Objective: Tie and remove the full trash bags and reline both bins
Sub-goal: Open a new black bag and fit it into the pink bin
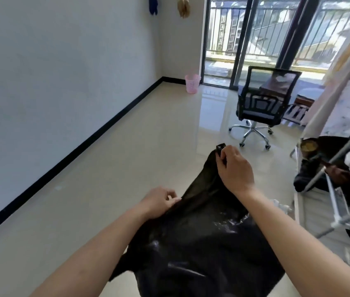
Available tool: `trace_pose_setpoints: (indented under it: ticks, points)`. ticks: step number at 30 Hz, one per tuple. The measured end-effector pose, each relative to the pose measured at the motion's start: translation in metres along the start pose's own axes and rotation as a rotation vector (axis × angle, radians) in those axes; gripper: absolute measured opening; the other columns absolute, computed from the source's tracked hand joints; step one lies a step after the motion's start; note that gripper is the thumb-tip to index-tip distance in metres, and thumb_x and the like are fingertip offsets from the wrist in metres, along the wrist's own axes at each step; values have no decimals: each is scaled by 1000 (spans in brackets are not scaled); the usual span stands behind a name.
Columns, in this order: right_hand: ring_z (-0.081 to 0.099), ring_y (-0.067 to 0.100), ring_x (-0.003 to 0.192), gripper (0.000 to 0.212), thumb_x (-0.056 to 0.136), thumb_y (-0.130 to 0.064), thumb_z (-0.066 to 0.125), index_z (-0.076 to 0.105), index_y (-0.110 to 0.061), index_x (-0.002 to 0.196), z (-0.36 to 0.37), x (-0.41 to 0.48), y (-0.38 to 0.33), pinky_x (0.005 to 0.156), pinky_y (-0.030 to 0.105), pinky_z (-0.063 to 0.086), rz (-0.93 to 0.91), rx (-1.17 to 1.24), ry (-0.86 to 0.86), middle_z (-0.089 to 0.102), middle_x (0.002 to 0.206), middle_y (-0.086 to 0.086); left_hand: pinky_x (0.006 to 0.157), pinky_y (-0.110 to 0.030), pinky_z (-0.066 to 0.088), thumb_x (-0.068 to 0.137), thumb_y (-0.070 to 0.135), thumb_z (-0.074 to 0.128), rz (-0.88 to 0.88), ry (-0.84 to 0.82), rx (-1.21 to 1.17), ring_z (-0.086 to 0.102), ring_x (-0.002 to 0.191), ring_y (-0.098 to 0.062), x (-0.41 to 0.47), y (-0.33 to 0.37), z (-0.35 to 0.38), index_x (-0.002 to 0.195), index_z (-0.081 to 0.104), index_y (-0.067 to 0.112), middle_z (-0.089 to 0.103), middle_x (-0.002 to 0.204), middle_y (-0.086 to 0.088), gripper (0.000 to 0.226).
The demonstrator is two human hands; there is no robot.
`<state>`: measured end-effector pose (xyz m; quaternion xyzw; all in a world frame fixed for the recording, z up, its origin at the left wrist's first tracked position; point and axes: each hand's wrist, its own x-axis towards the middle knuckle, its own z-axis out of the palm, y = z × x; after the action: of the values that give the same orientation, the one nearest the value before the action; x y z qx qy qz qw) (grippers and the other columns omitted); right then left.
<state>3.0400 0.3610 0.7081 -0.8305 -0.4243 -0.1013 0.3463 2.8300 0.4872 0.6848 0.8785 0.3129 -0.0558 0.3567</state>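
Note:
A black trash bag (193, 239) hangs in front of me, low in the middle of the view, held up by both hands. My right hand (235, 168) pinches the bag's upper corner, which sticks up just past the fingers. My left hand (159, 201) grips the bag's edge lower and to the left. The plastic is stretched between the two hands and its lower part sags, shiny and crumpled. A pink mesh bin (192, 83) stands far off in the room's corner by the glass door. No liner shows in it from here.
A black office chair (262, 106) on wheels stands ahead to the right. A white metal rack (330, 189) with dark things on and under it fills the right edge. A white wall with a black skirting runs along the left. Glossy tiled floor lies between.

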Motion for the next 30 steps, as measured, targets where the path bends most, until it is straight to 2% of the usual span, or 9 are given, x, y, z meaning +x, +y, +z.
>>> trace_pose_setpoints:
  ticks: [2,3,7,11,15,18,22,26,30]
  points:
    - [56,33,86,19,89,-20,65,55,-13,103,32,46,4,74,40,49,59,-110,-40,50,102,8,71,-31,47,95,43,56,15,172,90,61,77,-21,58,-17,-28,90,66,24,67,79,-2,23]
    - [53,33,96,33,83,-16,69,57,-15,114,48,68,3,85,45,48,66,-187,-33,48,108,11,73,-33,49,95,44,54,31,257,108,63,81,-24,87,-25,-42,90,66,25,69,82,-3,23]
    - [36,39,123,80,59,-4,71,52,-16,135,99,167,-4,110,58,25,-83,-415,10,40,128,20,71,-37,49,98,46,48,184,470,133,65,85,-31,197,-30,-110,92,63,24,71,82,-5,28]
    - [31,37,142,70,71,-27,65,50,-17,139,133,259,0,118,57,10,-250,-550,-149,43,144,15,65,-39,51,99,48,43,353,599,248,66,78,-34,299,-13,-177,93,63,22,71,77,-6,34]
    - [55,33,112,51,78,-47,70,67,-19,120,161,352,39,116,53,16,-123,-632,-217,61,106,9,44,-32,46,97,51,35,500,710,423,62,51,-31,402,11,-226,84,62,19,63,55,-3,44]
    - [50,32,115,35,83,-49,66,73,-22,102,183,425,73,114,49,19,-35,-686,-302,60,110,10,34,-23,34,95,48,37,571,711,572,52,34,-23,484,22,-254,76,60,19,53,42,2,41]
    - [48,30,116,35,88,-43,55,68,-19,109,218,526,126,106,44,33,-57,-687,-363,56,118,9,34,-18,26,90,54,39,609,655,754,48,29,-22,604,42,-289,64,57,19,47,38,1,47]
    - [56,26,106,22,93,-28,52,54,-14,111,241,639,178,83,38,48,-13,-502,-328,57,112,5,39,-27,45,73,77,48,567,457,825,58,44,-21,715,64,-339,79,59,16,60,60,2,62]
    - [62,28,96,16,93,-11,48,47,-14,109,254,754,209,69,35,39,11,-447,-260,62,105,4,59,-34,45,96,30,53,400,387,951,65,78,-29,802,86,-397,102,55,16,61,97,-3,15]
